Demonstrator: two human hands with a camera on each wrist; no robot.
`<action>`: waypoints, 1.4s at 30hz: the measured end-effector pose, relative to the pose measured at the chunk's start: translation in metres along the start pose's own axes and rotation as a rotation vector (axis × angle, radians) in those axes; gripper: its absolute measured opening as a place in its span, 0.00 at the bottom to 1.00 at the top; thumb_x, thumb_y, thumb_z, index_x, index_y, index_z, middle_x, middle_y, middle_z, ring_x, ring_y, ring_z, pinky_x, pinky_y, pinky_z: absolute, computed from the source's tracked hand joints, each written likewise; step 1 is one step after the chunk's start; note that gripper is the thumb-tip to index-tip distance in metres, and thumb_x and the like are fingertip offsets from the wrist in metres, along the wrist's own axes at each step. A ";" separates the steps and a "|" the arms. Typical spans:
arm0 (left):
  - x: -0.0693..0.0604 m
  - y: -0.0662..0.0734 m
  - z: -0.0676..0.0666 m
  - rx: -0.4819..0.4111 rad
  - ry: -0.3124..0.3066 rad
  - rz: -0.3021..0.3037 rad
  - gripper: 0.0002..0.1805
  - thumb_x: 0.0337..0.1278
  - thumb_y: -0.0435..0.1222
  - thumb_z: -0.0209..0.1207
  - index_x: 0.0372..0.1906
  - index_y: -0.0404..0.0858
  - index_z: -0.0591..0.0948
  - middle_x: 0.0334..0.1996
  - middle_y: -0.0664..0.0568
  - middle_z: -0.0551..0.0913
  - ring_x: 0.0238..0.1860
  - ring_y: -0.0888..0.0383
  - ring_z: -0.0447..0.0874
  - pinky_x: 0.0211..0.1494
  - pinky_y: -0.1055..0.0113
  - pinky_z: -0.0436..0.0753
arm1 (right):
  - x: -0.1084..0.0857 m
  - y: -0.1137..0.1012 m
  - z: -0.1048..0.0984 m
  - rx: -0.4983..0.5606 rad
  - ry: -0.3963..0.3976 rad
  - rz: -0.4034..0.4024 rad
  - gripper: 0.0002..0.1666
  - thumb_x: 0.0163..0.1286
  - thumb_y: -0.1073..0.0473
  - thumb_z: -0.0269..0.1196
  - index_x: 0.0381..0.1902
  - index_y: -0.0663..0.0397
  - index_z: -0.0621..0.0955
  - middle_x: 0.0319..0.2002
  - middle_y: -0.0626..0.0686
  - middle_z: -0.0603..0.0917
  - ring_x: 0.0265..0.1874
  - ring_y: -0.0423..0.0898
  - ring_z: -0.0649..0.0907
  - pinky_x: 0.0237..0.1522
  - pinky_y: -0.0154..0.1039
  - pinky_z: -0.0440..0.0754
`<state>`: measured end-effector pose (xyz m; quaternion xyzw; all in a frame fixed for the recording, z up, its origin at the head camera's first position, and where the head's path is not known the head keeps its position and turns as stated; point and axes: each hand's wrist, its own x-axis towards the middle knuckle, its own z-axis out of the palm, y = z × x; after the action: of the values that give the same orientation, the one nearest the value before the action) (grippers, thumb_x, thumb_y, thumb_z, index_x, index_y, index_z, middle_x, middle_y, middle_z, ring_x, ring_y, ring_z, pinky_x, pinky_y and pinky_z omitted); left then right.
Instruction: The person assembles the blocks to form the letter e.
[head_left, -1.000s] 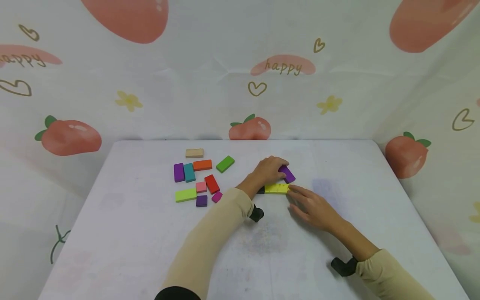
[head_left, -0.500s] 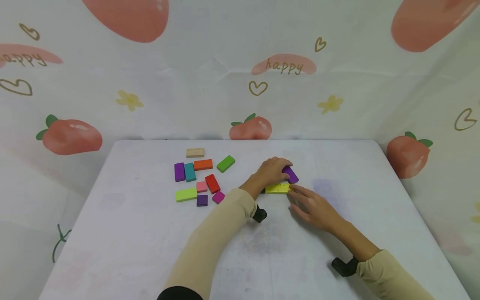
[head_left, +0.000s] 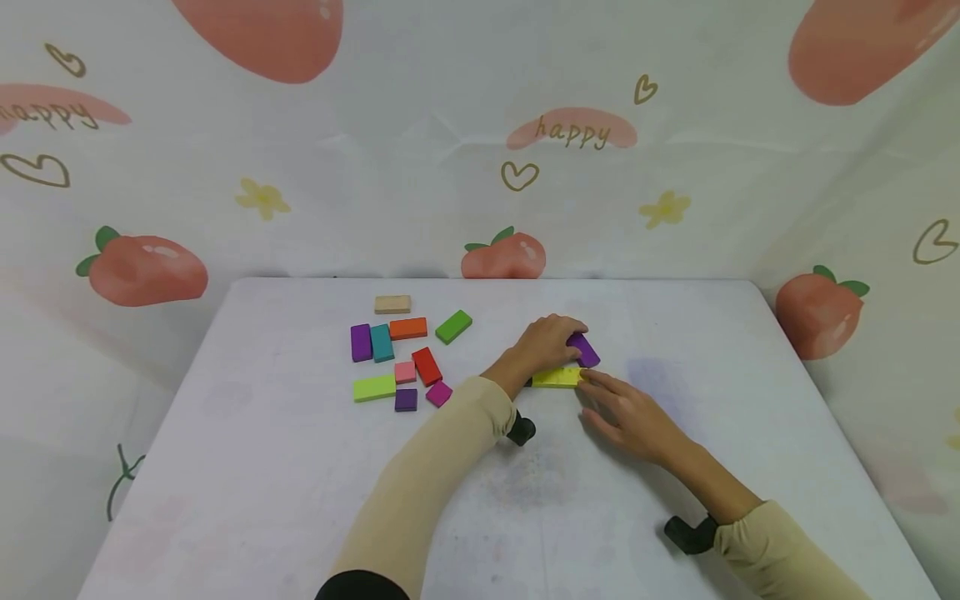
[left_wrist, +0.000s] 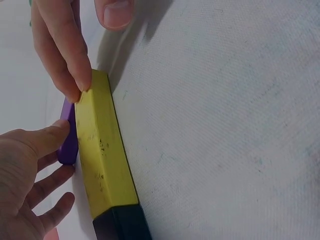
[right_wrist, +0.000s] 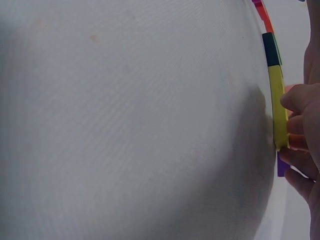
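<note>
My left hand (head_left: 542, 343) pinches a purple block (head_left: 587, 352) between thumb and fingers. The purple block lies at a slant behind the right end of a yellow block (head_left: 555, 378), close against it in the left wrist view. Fingertips of my right hand (head_left: 628, 418) touch the yellow block's right end, fingers fairly straight. A black block (left_wrist: 122, 223) adjoins the yellow one's left end; in the head view my left wrist hides most of it. Dark specks mark the yellow block's top.
Left of my hands lie several loose blocks, including a red block (head_left: 427, 367), a green block (head_left: 453, 327), a lime block (head_left: 374, 388), a teal block (head_left: 382, 342) and a plain wooden block (head_left: 392, 305). A printed cloth (head_left: 420, 167) hangs behind the white table (head_left: 247, 467).
My left hand has slid a little to the right, taking the purple block along behind the yellow one. My right hand has stayed at the yellow block's end.
</note>
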<state>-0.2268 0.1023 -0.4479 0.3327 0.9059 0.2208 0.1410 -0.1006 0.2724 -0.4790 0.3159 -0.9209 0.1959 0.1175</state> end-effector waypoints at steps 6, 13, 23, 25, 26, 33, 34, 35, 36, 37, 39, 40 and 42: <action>-0.002 -0.005 -0.002 -0.003 0.005 -0.005 0.24 0.68 0.42 0.61 0.66 0.44 0.77 0.62 0.54 0.80 0.59 0.57 0.77 0.64 0.63 0.74 | 0.000 0.000 0.000 0.001 0.002 0.003 0.25 0.59 0.61 0.72 0.54 0.64 0.83 0.60 0.63 0.79 0.56 0.60 0.82 0.52 0.54 0.82; -0.015 -0.033 -0.026 -0.001 0.054 -0.021 0.26 0.66 0.40 0.62 0.68 0.45 0.76 0.63 0.54 0.79 0.61 0.55 0.76 0.65 0.59 0.74 | 0.000 0.000 0.000 -0.011 -0.006 0.022 0.25 0.59 0.61 0.72 0.54 0.64 0.83 0.61 0.63 0.79 0.56 0.59 0.82 0.51 0.54 0.82; -0.061 -0.097 -0.070 0.010 0.099 -0.113 0.30 0.62 0.37 0.66 0.69 0.42 0.74 0.62 0.47 0.79 0.57 0.50 0.78 0.63 0.52 0.76 | -0.001 -0.002 0.002 -0.017 -0.014 0.040 0.26 0.59 0.61 0.72 0.55 0.64 0.82 0.61 0.62 0.78 0.56 0.59 0.82 0.51 0.54 0.82; -0.070 -0.108 -0.073 0.003 0.106 -0.119 0.31 0.60 0.37 0.67 0.69 0.41 0.74 0.63 0.46 0.78 0.58 0.49 0.78 0.63 0.50 0.76 | -0.002 -0.002 0.002 -0.020 -0.021 0.048 0.26 0.60 0.61 0.72 0.55 0.64 0.82 0.62 0.62 0.78 0.56 0.59 0.82 0.51 0.54 0.82; -0.074 -0.112 -0.073 0.002 0.106 -0.125 0.31 0.59 0.36 0.67 0.69 0.40 0.74 0.63 0.46 0.78 0.59 0.48 0.77 0.64 0.50 0.75 | -0.002 -0.002 0.002 -0.022 -0.024 0.052 0.26 0.60 0.61 0.72 0.55 0.64 0.82 0.62 0.62 0.78 0.56 0.59 0.82 0.51 0.54 0.82; -0.096 -0.129 -0.076 0.043 0.086 -0.154 0.36 0.56 0.36 0.69 0.71 0.41 0.71 0.64 0.43 0.76 0.63 0.46 0.73 0.65 0.49 0.74 | -0.003 -0.002 0.001 -0.021 -0.024 0.051 0.26 0.60 0.61 0.72 0.56 0.64 0.82 0.62 0.62 0.78 0.57 0.59 0.81 0.52 0.54 0.82; -0.098 -0.131 -0.076 0.047 0.080 -0.161 0.37 0.56 0.36 0.69 0.71 0.41 0.71 0.65 0.42 0.75 0.63 0.46 0.73 0.64 0.50 0.75 | -0.003 -0.002 0.001 -0.021 -0.025 0.050 0.26 0.60 0.61 0.72 0.56 0.64 0.82 0.62 0.62 0.78 0.57 0.59 0.81 0.52 0.54 0.82; -0.101 -0.132 -0.076 0.044 0.076 -0.169 0.37 0.56 0.36 0.69 0.72 0.41 0.70 0.65 0.42 0.75 0.63 0.46 0.73 0.63 0.50 0.76 | -0.003 -0.002 0.001 -0.023 -0.026 0.050 0.26 0.60 0.61 0.72 0.56 0.64 0.82 0.62 0.62 0.78 0.57 0.59 0.81 0.51 0.54 0.82; -0.103 -0.133 -0.076 0.045 0.072 -0.175 0.37 0.56 0.36 0.69 0.72 0.41 0.70 0.65 0.42 0.75 0.63 0.46 0.73 0.63 0.51 0.77 | -0.003 -0.002 0.001 -0.024 -0.026 0.051 0.26 0.60 0.61 0.72 0.56 0.64 0.82 0.62 0.62 0.78 0.57 0.59 0.81 0.51 0.54 0.82; -0.105 -0.135 -0.076 0.043 0.069 -0.181 0.38 0.56 0.35 0.69 0.72 0.41 0.69 0.65 0.42 0.75 0.62 0.46 0.73 0.62 0.51 0.77 | -0.003 -0.002 0.001 -0.026 -0.027 0.051 0.26 0.60 0.62 0.72 0.56 0.64 0.82 0.62 0.62 0.78 0.57 0.59 0.81 0.51 0.54 0.82; -0.108 -0.137 -0.075 0.040 0.066 -0.193 0.38 0.56 0.35 0.68 0.72 0.41 0.69 0.64 0.42 0.76 0.61 0.46 0.74 0.61 0.52 0.78 | -0.002 -0.002 0.001 -0.027 -0.030 0.055 0.26 0.60 0.62 0.72 0.56 0.64 0.82 0.62 0.62 0.78 0.57 0.59 0.81 0.51 0.54 0.82; -0.109 -0.137 -0.075 0.035 0.065 -0.194 0.38 0.56 0.34 0.68 0.72 0.41 0.69 0.63 0.42 0.77 0.60 0.47 0.74 0.60 0.52 0.78 | -0.002 -0.002 0.001 -0.025 -0.032 0.057 0.26 0.60 0.62 0.72 0.56 0.64 0.82 0.63 0.62 0.78 0.57 0.59 0.81 0.52 0.54 0.82; -0.110 -0.139 -0.073 0.025 0.062 -0.199 0.37 0.56 0.34 0.67 0.72 0.41 0.69 0.60 0.42 0.79 0.59 0.47 0.76 0.59 0.52 0.79 | -0.003 -0.002 0.001 -0.023 -0.035 0.060 0.26 0.60 0.61 0.72 0.57 0.64 0.82 0.63 0.62 0.78 0.57 0.60 0.81 0.52 0.54 0.82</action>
<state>-0.2499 -0.0880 -0.4414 0.2355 0.9411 0.2047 0.1300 -0.0973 0.2716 -0.4803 0.2903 -0.9340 0.1834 0.0991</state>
